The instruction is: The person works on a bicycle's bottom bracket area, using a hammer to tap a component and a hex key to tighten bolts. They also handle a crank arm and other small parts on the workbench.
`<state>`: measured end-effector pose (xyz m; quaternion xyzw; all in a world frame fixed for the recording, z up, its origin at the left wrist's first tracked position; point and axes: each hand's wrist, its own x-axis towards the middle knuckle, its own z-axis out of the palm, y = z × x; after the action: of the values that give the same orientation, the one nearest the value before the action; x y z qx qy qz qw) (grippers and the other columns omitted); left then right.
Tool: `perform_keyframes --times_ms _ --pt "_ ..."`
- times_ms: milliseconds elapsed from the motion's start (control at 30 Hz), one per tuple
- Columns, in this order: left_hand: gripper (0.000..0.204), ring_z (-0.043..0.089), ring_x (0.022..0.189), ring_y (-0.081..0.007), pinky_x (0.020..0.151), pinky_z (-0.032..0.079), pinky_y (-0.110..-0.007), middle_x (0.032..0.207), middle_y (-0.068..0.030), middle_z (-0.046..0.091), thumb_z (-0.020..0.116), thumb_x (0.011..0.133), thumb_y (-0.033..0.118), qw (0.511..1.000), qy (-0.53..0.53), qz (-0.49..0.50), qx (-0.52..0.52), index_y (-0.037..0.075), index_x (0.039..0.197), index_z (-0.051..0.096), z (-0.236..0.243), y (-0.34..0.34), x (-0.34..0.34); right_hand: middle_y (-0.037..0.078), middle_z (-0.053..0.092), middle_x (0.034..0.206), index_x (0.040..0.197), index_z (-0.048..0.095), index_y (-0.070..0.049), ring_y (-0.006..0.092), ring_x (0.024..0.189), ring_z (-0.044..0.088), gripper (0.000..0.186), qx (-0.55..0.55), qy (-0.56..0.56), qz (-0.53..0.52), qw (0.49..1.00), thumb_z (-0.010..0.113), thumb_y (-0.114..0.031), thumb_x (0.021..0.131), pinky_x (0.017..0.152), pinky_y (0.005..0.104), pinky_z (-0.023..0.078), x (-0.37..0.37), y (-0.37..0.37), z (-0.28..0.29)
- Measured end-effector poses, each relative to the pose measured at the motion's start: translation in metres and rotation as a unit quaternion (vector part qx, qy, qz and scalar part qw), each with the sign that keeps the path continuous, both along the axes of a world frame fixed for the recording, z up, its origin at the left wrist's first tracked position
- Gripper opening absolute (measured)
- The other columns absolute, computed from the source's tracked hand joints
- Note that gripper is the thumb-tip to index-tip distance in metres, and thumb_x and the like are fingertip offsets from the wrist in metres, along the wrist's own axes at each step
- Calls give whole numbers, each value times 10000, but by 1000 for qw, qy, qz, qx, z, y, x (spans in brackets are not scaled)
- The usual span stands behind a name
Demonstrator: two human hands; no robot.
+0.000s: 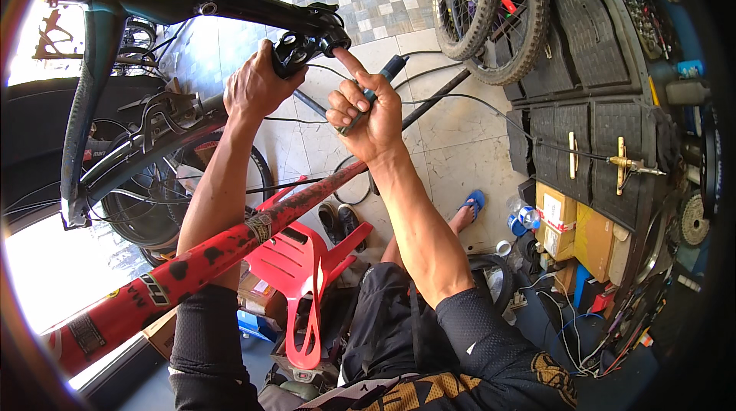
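My left hand (pixel 257 89) clamps the bike frame (pixel 245 14); my right hand (pixel 366 120) grips a slim tube (pixel 392 68), index seemingly probing the frame's end; next needs steadiness.

Left hand (pixel 257 87) on black fitting (pixel 291 52) by bike frame (pixel 230 11); right hand (pixel 377 126) grips dark tube (pixel 392 69).

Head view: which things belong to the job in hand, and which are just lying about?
Apparently in use:
dark bike frame
black fitting, held by the left hand
slim dark-capped tube, in the right hand

Apparently just lying about:
red plastic chair
knobby-tired wheels
cardboard boxes
clear plastic bottle
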<state>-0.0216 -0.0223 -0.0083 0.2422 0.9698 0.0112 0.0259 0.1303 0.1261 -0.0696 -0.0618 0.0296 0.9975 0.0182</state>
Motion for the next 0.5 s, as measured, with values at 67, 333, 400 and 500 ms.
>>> perform_keyframes --times_ms 67,333,400,500 --pt "629 800 897 -434 779 625 -545 977 -199 814 843 871 593 1000 1 0 2 83 1170 630 1 1 1 -51 374 642 1653 480 -104 111 643 372 647 -7 1 0 1000 616 -279 1044 604 290 387 0 1 1" --pt "645 803 900 -427 785 628 -541 987 -199 815 845 866 594 1000 -3 3 -3 83 1188 618 1 1 1 -45 382 639 1645 496 -120 117 645 379 633 -22 26 -4 999 616 -270 1042 602 294 392 -1 2 2" --pt "625 798 900 -440 780 623 -545 971 -201 812 836 877 594 1000 3 0 6 75 1168 647 1 1 1 -42 388 644 1640 504 -123 119 646 387 628 -21 27 -5 999 620 -269 1040 602 295 396 -2 2 3" --pt "619 793 898 -449 776 619 -549 966 -203 810 833 882 594 1000 7 -1 8 70 1161 659 1 1 2 -36 394 654 1643 499 -128 121 651 401 631 -6 20 -5 1000 625 -268 1041 606 295 404 -3 3 8"
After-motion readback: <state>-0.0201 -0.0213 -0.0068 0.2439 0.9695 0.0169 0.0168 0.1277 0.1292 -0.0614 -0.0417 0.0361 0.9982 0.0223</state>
